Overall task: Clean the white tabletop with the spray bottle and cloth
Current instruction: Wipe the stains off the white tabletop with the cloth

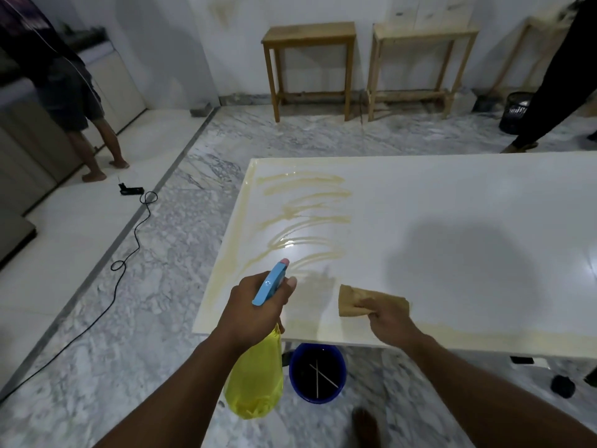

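I am gripping the spray bottle (258, 367) in my left hand (255, 307), fingers wrapped tight around its neck, one finger stretched up alongside the blue trigger head (269, 282). The pink nozzle tip (285, 261) is pointing out over the near left part of the white tabletop (452, 221), while the yellow body of the bottle is hanging below my wrist, off the table's edge and above the marble floor (145, 302).

My right hand (387, 316) is pressing down on a brown cloth (358, 302), fingers curled over its right side and pinning it flat against the tabletop just inside the near edge. The cloth's left half is sticking out from under my fingers.

Yellowish wet streaks (307, 218) are looping back and forth across the left end of the tabletop, well beyond the cloth, and a paler yellow band is running along the near edge to the right of my hand. A round shadow is falling on the surface further right.

Under the table, near the bottle, a blue bucket (318, 373) is standing on the floor with two thin sticks crossed inside it. A black cable (129, 253) is snaking across the floor to my left. Two wooden tables (310, 37) are standing against the far wall.
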Available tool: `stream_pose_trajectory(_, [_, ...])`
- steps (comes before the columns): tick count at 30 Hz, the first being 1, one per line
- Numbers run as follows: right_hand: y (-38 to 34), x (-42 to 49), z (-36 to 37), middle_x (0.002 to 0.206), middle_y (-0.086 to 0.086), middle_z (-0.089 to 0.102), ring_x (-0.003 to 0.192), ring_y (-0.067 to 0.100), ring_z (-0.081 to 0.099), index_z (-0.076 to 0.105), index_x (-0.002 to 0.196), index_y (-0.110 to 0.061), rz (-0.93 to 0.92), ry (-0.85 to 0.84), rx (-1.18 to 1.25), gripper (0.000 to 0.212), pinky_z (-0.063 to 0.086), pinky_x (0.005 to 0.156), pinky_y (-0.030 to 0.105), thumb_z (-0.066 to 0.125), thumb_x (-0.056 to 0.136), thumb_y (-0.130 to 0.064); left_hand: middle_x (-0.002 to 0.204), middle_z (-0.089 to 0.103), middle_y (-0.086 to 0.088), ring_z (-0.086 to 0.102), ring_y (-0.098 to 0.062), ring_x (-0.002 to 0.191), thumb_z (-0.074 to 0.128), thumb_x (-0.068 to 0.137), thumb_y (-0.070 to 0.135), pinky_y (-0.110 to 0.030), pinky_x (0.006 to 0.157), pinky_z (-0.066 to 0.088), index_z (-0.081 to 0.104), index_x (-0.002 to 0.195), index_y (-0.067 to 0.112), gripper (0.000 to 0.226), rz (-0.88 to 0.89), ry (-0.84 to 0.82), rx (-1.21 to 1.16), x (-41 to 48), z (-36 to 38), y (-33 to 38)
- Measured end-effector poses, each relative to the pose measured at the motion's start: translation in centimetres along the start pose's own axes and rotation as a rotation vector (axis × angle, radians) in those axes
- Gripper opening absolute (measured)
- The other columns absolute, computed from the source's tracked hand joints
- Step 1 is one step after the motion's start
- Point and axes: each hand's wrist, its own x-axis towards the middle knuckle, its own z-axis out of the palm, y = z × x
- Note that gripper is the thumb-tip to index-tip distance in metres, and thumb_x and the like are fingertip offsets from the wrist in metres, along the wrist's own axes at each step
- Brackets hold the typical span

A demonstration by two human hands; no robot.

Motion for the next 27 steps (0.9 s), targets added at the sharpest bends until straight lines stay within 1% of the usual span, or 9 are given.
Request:
stream_pose_trajectory(3, [-2.4, 2.2, -5.0, 0.114, 0.004, 0.071, 0.098, 0.02, 0.068, 0.072, 0.117, -0.017, 0.282, -0.164, 0.466, 0.04, 0.05, 0.089, 0.036, 0.068, 0.08, -0.03, 0.087, 0.071, -0.025, 0.07, -0.042, 0.063, 0.061, 0.076, 0.076, -0.063, 0.071, 0.06, 0.061, 0.097, 0.034, 0.047, 0.007, 0.001, -0.005, 0.8, -0.3, 0.7])
stream_pose_trajectory(5, [-2.7, 4.1, -7.7, 0.101, 0.016, 0.071, 0.084, 0.028, 0.069, 0.066, 0.118, -0.001, 0.373, -0.174, 0.766, 0.048, 0.054, 0.075, 0.04, 0.067, 0.073, -0.018, 0.089, 0.07, -0.025, 0.068, -0.047, 0.068, 0.061, 0.076, 0.077, -0.064, 0.073, 0.06, 0.059, 0.095, 0.034, 0.047, 0.016, 0.017, 0.003, 1.8, -0.2, 1.3])
stream_pose_trajectory(7, [-2.8, 6.8, -9.6, 0.107, 0.021, 0.071, 0.094, 0.037, 0.07, 0.062, 0.121, 0.001, 0.481, -0.194, 0.858, 0.037, 0.058, 0.075, 0.047, 0.062, 0.085, -0.008, 0.089, 0.069, -0.027, 0.069, -0.046, 0.066, 0.06, 0.077, 0.076, -0.063, 0.074, 0.06, 0.06, 0.093, 0.037, 0.042, 0.013, 0.014, 0.006, 3.6, 0.2, 1.8])
stream_pose_trajectory(11, [-3.2, 14.9, -13.2, 0.116, 0.025, 0.067, 0.106, 0.043, 0.066, 0.061, 0.118, 0.003, 0.559, -0.247, 0.729, 0.029, 0.057, 0.084, 0.052, 0.057, 0.09, -0.004, 0.091, 0.069, -0.026, 0.071, -0.039, 0.061, 0.064, 0.091, 0.062, -0.057, 0.075, 0.063, 0.064, 0.091, 0.068, 0.007, 0.016, -0.01, -0.005, 8.8, 1.4, 2.6])
stream_pose_trajectory(15, [-2.7, 25.8, -17.0, 0.109, 0.024, 0.066, 0.095, 0.039, 0.065, 0.06, 0.121, 0.008, 0.474, -0.224, 0.529, 0.037, 0.05, 0.079, 0.048, 0.062, 0.089, -0.009, 0.09, 0.07, -0.025, 0.073, -0.033, 0.059, 0.064, 0.093, 0.059, -0.057, 0.073, 0.063, 0.061, 0.097, 0.04, 0.019, -0.006, -0.001, 0.005, 16.1, 2.6, 2.9])
stream_pose_trajectory(18, [-3.6, 33.8, -19.8, 0.114, 0.029, 0.066, 0.102, 0.044, 0.065, 0.065, 0.113, 0.002, 0.33, -0.183, 0.376, 0.059, 0.051, 0.085, 0.054, 0.067, 0.067, -0.035, 0.094, 0.07, -0.029, 0.073, -0.029, 0.056, 0.066, 0.096, 0.053, -0.056, 0.07, 0.063, 0.06, 0.097, 0.021, 0.033, -0.062, 0.021, 0.01, 21.5, 3.2, 3.0])
stream_pose_trajectory(21, [-4.3, 41.3, -20.8, 0.096, 0.021, 0.066, 0.086, 0.032, 0.063, 0.065, 0.101, 0.004, 0.178, -0.143, 0.186, 0.079, 0.047, 0.075, 0.043, 0.055, 0.055, -0.059, 0.106, 0.072, -0.026, 0.074, -0.027, 0.056, 0.067, 0.095, 0.053, -0.055, 0.066, 0.064, 0.067, 0.099, 0.003, 0.05, -0.113, 0.071, -0.02, 26.4, 3.7, 2.7])
stream_pose_trajectory(24, [-3.0, 47.5, -18.9, 0.123, 0.016, 0.065, 0.105, 0.033, 0.06, 0.066, 0.121, -0.017, 0.097, -0.052, -0.085, 0.04, 0.042, 0.08, 0.033, 0.047, 0.087, -0.019, 0.105, 0.072, -0.026, 0.075, -0.026, 0.064, 0.066, 0.088, 0.059, -0.054, 0.065, 0.064, 0.069, 0.098, 0.005, 0.055, -0.13, 0.083, -0.036, 29.2, 4.2, 1.8])
stream_pose_trajectory(27, [0.6, 50.3, -14.1, 0.15, 0.01, 0.048, 0.135, 0.035, 0.044, 0.05, 0.142, -0.034, 0.061, -0.154, -0.23, 0.054, 0.038, 0.108, 0.044, 0.042, 0.093, -0.013, 0.105, 0.072, -0.025, 0.077, -0.023, 0.068, 0.065, 0.088, 0.062, -0.055, 0.064, 0.064, 0.068, 0.093, 0.004, 0.058, -0.15, 0.079, -0.006, 30.2, 4.6, 0.7])
